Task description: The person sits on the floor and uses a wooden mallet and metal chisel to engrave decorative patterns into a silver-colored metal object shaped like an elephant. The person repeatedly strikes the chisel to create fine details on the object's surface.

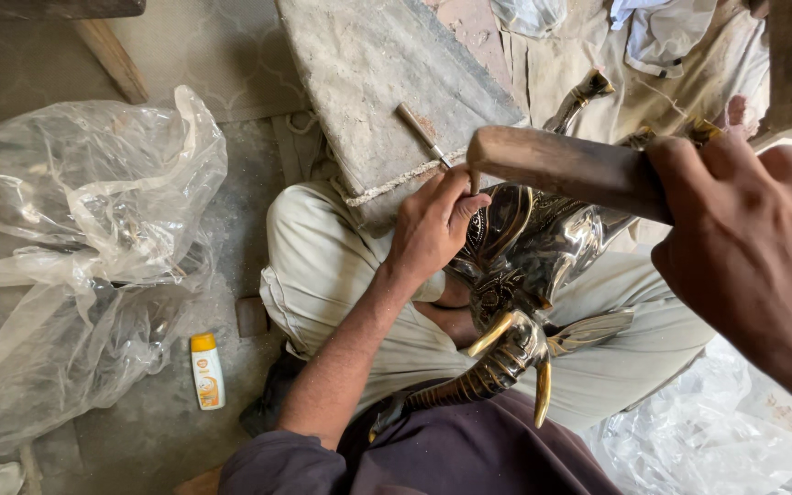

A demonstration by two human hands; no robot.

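A shiny dark brass elephant figure [524, 266] with golden tusks lies across my lap, trunk toward me. My left hand [433, 225] rests on its head and pinches a thin metal chisel [419, 133] held point-down on the surface. My right hand [744, 229], close to the camera, grips the handle of a wooden mallet [561, 165] whose head is right above the chisel's top end.
A large crumpled clear plastic sheet [75, 247] lies on the floor at left, with a small white-and-orange bottle [206, 369] beside it. A grey stone slab [387, 73] lies ahead of my knees. More plastic [717, 440] is at lower right; cloth [662, 32] is at upper right.
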